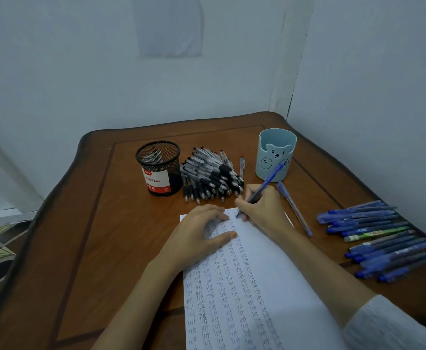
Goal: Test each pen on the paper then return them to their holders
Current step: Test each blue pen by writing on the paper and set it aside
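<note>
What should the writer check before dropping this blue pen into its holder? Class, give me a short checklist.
1. Grip: the right hand holds the blue pen firmly: ok.
2. Pen tip touches the paper: ok.
3. The left hand presses the paper flat: ok.
4. Newest mark shows ink: cannot tell, the hands hide it.
5. The blue cup stands upright with its mouth open: ok.
</note>
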